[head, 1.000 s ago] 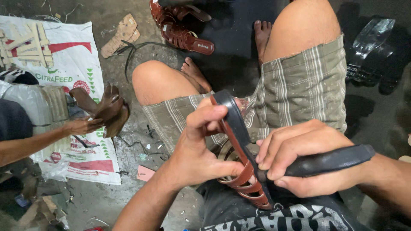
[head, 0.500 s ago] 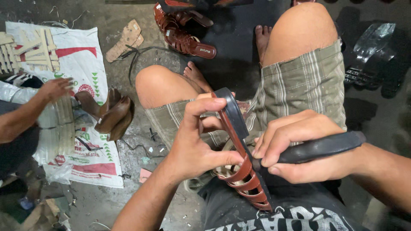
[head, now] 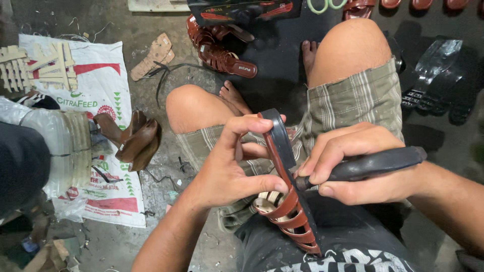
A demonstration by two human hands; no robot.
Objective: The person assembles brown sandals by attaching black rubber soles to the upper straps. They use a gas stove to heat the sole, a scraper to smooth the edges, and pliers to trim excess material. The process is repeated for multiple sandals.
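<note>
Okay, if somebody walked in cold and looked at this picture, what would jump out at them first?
Dead centre, the left hand grips a reddish-brown strappy sandal turned on edge over the lap, while the right hand presses a black-handled tool against its dark sole. To the left, brown shoe pieces lie on a printed white sack spread on the floor. More finished sandals of the same colour sit at top centre, beyond the bare knees.

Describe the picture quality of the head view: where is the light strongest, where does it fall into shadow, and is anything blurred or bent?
Head view: light falls brightest on the left hand, right hand and the sandal they hold; the black handled tool reads sharp. The floor at upper right sinks into shadow, dimming the black soles. The dark shape at the left edge is soft. Edges bow slightly, wide-angle.
</note>
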